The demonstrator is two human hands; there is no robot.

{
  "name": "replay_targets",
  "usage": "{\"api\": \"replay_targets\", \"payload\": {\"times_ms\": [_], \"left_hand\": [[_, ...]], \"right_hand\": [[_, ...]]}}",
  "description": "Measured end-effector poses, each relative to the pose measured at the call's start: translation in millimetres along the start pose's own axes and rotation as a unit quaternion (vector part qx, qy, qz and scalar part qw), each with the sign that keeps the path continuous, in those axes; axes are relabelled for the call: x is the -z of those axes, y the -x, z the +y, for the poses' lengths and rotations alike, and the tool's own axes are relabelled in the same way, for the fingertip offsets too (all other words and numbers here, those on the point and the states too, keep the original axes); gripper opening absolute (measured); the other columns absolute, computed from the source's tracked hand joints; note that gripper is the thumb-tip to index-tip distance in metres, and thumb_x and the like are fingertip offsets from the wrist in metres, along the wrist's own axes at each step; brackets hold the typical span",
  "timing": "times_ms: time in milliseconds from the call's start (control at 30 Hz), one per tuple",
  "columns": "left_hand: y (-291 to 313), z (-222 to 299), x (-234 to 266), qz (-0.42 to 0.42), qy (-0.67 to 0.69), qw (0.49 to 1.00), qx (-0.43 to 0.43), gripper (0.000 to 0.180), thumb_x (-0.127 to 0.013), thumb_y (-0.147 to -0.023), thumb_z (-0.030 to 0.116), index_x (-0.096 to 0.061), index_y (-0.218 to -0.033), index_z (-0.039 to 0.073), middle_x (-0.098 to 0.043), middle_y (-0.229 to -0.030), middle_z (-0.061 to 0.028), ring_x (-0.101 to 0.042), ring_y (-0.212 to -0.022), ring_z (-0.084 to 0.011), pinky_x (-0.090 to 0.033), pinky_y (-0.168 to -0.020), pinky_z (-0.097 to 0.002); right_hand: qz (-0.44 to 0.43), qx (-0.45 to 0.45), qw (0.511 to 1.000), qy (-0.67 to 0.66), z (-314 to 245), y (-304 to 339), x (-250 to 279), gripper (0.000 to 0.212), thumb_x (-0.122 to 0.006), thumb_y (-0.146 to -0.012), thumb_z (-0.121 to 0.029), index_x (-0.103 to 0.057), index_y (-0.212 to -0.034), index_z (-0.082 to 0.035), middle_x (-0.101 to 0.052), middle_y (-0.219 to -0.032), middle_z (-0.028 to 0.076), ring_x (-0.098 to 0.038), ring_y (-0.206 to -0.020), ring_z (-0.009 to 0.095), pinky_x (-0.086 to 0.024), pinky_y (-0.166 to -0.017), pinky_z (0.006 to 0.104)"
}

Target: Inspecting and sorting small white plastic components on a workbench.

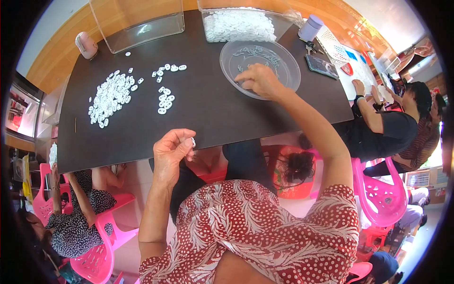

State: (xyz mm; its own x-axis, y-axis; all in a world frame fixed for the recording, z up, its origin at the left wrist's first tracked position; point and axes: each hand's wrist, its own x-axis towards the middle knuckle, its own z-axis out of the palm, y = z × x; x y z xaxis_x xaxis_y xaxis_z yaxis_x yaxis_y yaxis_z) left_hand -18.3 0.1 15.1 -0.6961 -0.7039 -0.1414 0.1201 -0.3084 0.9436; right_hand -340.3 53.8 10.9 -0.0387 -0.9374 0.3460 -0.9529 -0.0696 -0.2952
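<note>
Over the table's near edge, my left hand pinches a small white plastic piece between thumb and fingertips. My right hand is down in a round clear plastic tray, its fingers curled together close to the tray's left side. Small thin grey-green pieces lie scattered in that tray; whether my right fingertips hold one is too small to tell. To the left is a large pile of white oval pieces with dark marks. Two smaller groups of white pieces lie between the pile and the tray.
Behind the tray stands a clear bin of white pieces, with another clear bin to its left. A phone, keys and a lilac-lidded container sit at right. People sit working on both sides, near pink chairs.
</note>
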Motion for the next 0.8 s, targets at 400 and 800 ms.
{"api": "replay_targets", "payload": {"times_ms": [400, 800], "left_hand": [[2.0, -6.2, -4.3, -0.007, 0.028, 0.999, 0.020, 0.010, -0.056, -0.089, 0.010, -0.056, -0.088, 0.000, -0.062, -0.075, -0.0090, -0.057, -0.056, -0.0118, -0.044, -0.048, -0.0220], [1.5, -7.9, 1.9, 0.010, 0.078, 0.997, 0.004, 0.010, -0.057, -0.088, 0.008, -0.056, -0.091, -0.001, -0.063, -0.074, -0.0112, -0.058, -0.054, -0.0132, -0.045, -0.046, -0.0229]], "right_hand": [[0.000, 0.046, 0.998, -0.033, 1.5, -16.2, -12.7, 0.006, -0.058, -0.069, -0.010, -0.057, -0.064, -0.006, -0.059, -0.070, 0.012, -0.056, -0.074, 0.032, -0.044, -0.065, 0.0426], [0.041, -0.105, 0.989, -0.095, -11.0, -8.2, 13.7, 0.005, -0.059, -0.070, -0.008, -0.058, -0.072, -0.003, -0.060, -0.068, 0.014, -0.059, -0.066, 0.029, -0.046, -0.061, 0.0375]]}}
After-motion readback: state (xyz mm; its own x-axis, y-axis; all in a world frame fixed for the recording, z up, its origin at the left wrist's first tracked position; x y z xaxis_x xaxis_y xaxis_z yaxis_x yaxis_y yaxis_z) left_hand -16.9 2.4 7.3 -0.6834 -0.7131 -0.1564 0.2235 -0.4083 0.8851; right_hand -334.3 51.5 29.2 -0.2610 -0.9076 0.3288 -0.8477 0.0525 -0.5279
